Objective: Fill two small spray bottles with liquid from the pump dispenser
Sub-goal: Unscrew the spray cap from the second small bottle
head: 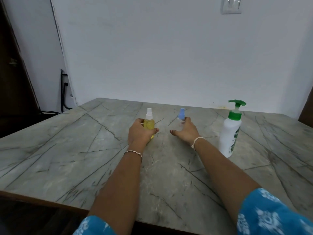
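Progress judged about half: white-capped spray bottle [149, 123] at 11 o'clock, yellow-filled, gripped by left hand [139, 133]. Blue-capped spray bottle [181, 114] at 12 o'clock, apparently empty, touched by right hand [186, 131]; grip undeterminable. Pump dispenser [230, 131] at 2 o'clock on counter [84, 158], untouched.

- table [67, 150]: grey-green stone-patterned top with dark veins, brown front edge
- yellow spray bottle [149, 123], white top, upright near the middle
- blue-topped spray bottle [181, 114] to its right, apart; base hidden
- white pump dispenser [230, 133], green pump, upright farther right
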### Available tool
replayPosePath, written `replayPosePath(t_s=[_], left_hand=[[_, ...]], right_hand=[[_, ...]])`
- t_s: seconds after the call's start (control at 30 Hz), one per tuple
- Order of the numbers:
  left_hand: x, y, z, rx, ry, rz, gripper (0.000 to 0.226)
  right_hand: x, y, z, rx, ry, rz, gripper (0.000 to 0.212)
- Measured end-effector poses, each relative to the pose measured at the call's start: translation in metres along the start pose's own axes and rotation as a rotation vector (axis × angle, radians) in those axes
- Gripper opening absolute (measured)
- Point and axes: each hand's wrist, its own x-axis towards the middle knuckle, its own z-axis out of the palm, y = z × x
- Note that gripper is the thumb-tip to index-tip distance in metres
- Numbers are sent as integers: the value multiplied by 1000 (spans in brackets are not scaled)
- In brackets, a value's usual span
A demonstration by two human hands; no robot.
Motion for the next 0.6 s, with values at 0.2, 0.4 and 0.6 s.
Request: replayPosePath(t_s=[0.2,0.4,0.6], left_hand=[[1,1,1,-4,-8,-12,78],[-4,8,-2,4,39,-36,94],[-20,23,-11,78,114,-1,99]], right_hand=[[5,0,16,-15,70,0,50],[-6,0,9,16,64,-55,48],[-32,-4,-1,79,-17,-68,43]])
